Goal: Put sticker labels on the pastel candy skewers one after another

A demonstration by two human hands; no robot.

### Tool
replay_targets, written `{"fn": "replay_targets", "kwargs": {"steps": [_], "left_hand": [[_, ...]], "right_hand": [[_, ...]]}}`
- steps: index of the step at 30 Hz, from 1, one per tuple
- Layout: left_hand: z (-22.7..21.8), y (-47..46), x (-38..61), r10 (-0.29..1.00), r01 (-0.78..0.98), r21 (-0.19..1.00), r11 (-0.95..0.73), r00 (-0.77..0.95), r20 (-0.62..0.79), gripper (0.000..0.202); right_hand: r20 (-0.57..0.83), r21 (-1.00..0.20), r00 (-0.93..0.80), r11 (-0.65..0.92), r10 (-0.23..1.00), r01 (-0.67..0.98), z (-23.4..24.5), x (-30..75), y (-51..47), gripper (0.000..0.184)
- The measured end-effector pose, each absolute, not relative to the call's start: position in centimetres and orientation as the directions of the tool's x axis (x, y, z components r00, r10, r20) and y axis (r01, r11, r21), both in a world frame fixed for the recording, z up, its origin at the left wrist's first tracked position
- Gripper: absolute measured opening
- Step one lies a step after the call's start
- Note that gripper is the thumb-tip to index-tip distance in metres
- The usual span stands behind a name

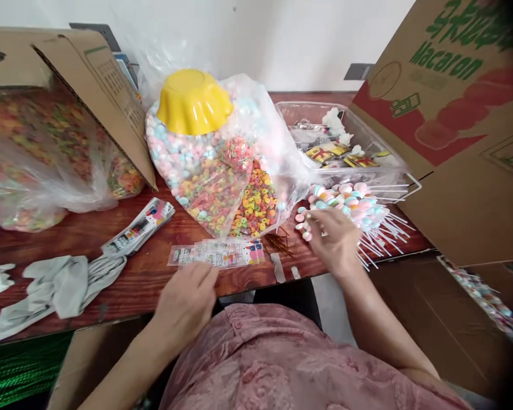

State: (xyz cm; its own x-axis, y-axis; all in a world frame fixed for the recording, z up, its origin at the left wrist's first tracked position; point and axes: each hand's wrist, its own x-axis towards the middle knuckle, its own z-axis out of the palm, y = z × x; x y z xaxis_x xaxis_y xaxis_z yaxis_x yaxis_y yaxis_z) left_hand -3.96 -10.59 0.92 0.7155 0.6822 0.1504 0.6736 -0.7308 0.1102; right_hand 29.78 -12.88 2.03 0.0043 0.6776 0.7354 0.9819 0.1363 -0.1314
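Note:
My right hand is at the near-left side of a pile of pastel marshmallow lollipops, its fingers extended and parted, touching or just above the marshmallows. White sticks of the lollipops point right and toward me. My left hand is closed at the table's front edge, just below a row of printed clear plastic bags. Its fingertips are turned under, so whatever it may hold is hidden. Between the hands, thin brown-gold twist ties lie beside the printed bags.
A large bag of marshmallows carries a yellow bowl and a bag of candy rings. A clear plastic bin stands behind the lollipops. Cardboard boxes flank the table. Leftward lie stacked packets and grey cloth.

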Motion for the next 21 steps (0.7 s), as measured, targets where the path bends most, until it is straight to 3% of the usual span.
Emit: {"fn": "replay_targets", "kwargs": {"steps": [2,5,9,11,15,18,21], "left_hand": [[0.7,-8.8,0.6,0.614,0.614,0.011,-0.789,0.788,0.029,0.034],[-0.9,-7.6,4.0,0.588,0.581,-0.099,-0.808,0.805,-0.080,0.030],[-3.4,-6.8,3.2,0.534,0.537,-0.189,-0.822,0.843,0.067,0.023],[-4.2,-6.4,2.2,0.464,0.504,-0.211,-0.837,0.860,0.212,0.023],[-4.7,-6.0,1.3,0.369,0.474,-0.193,-0.859,0.835,0.407,0.026],[-4.4,-5.9,1.2,0.367,0.476,-0.179,-0.861,0.826,0.429,0.028],[-4.1,-5.7,1.2,0.389,0.479,-0.145,-0.866,0.826,0.409,0.030]], "right_hand": [[0.780,-0.056,0.145,-0.164,0.608,0.985,2.2,33.9,-13.9,0.016],[0.756,0.052,0.187,-0.343,0.627,0.938,2.5,37.6,-15.4,0.016],[0.782,0.006,0.287,-0.466,0.554,0.885,4.2,40.9,-15.7,0.019],[0.785,0.017,0.297,-0.499,0.543,0.866,5.4,42.9,-14.9,0.021],[0.615,0.149,0.224,-0.391,0.756,0.908,7.1,46.9,-12.2,0.017],[0.419,0.140,0.297,-0.384,0.858,0.913,7.1,48.8,-10.3,0.017],[0.340,0.131,0.325,-0.386,0.883,0.913,6.4,49.5,-9.5,0.020]]}}
